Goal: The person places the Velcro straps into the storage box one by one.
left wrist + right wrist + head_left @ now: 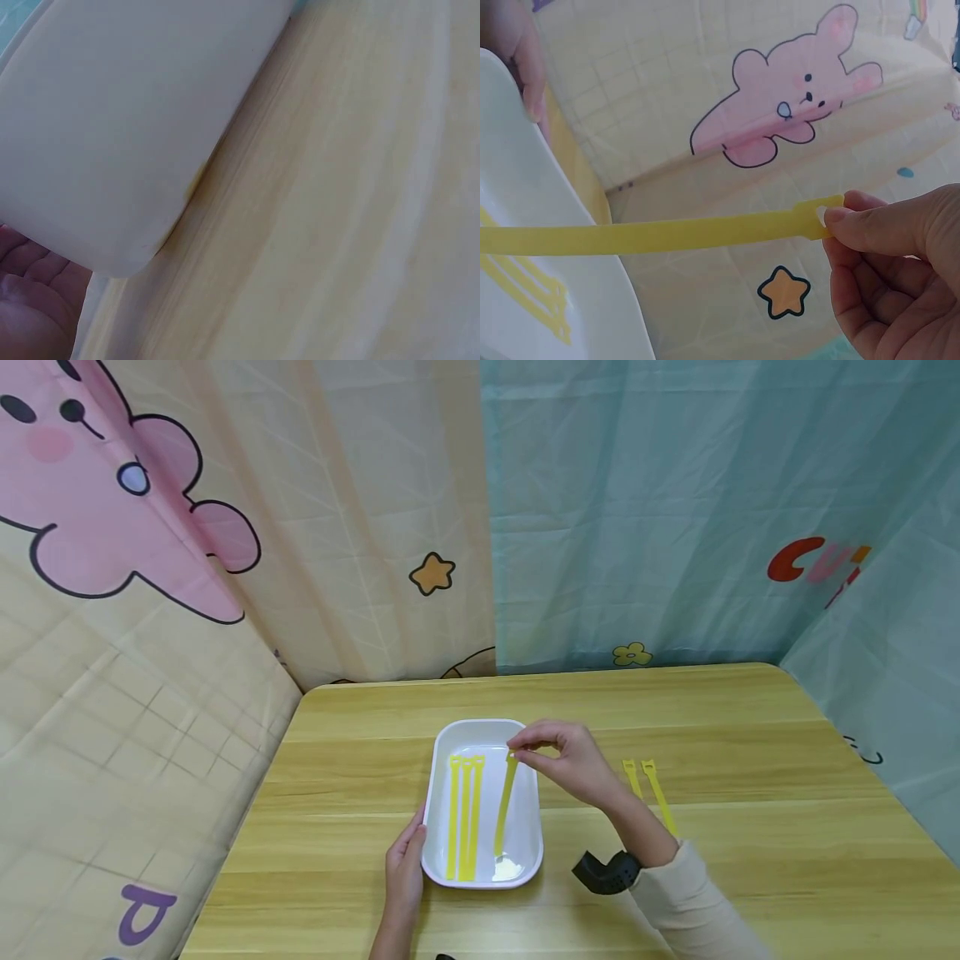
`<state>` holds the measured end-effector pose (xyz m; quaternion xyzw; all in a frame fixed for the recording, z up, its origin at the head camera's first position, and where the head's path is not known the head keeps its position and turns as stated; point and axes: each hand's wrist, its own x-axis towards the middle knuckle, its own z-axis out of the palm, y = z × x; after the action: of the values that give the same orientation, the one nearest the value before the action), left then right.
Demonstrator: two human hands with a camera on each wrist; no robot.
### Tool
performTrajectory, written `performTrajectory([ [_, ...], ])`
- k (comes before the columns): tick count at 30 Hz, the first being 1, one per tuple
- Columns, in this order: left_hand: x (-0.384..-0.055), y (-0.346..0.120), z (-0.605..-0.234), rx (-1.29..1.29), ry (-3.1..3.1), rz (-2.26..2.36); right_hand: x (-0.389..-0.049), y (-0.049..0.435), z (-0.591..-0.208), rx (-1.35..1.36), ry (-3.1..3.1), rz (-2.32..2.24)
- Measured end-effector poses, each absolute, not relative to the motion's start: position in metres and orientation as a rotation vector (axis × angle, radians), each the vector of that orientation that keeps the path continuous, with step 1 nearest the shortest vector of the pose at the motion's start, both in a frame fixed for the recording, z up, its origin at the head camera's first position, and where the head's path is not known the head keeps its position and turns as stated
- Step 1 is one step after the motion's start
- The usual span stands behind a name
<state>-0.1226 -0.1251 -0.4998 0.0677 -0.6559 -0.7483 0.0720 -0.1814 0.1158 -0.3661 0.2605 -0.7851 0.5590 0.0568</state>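
A white tray (534, 860) stands on the table, with three yellow strap-type cable ties (467, 818) side by side in its left half. My right hand (570, 760) pinches another yellow cable tie (505, 810) by its slotted head, between thumb and forefinger. This tie hangs over the right half of the tray; the right wrist view (896, 270) shows its slot beside the thumb. My left hand (405, 868) holds the tray by its lower left side. In the left wrist view, the tray wall (135, 127) hides part of that hand's fingers.
Two more yellow cable ties (660, 797) lie on the wooden table (750, 760) right of the tray, partly behind my right forearm. A black wrist mount (606, 872) sits on my right wrist. Printed curtains (360, 527) hang behind and beside the table.
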Motion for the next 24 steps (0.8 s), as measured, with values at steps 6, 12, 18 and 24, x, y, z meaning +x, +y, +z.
performTrajectory([
  [6,-0.123,-0.125,-0.500,0.204,-1.984,-2.230,-0.178,0.111,-0.367,0.808,-2.377,1.699],
  [12,-0.123,-0.125,-0.498,0.223,-1.989,-2.227,-0.175,0.108,-0.371,0.797,-2.393,1.731],
  [18,-0.123,-0.124,-0.497,0.211,-1.976,-2.243,-0.174,0.106,-0.376,0.780,-2.396,1.763],
  [24,-0.123,-0.125,-0.498,0.206,-1.977,-2.253,-0.177,0.106,-0.381,0.771,-2.412,1.731],
])
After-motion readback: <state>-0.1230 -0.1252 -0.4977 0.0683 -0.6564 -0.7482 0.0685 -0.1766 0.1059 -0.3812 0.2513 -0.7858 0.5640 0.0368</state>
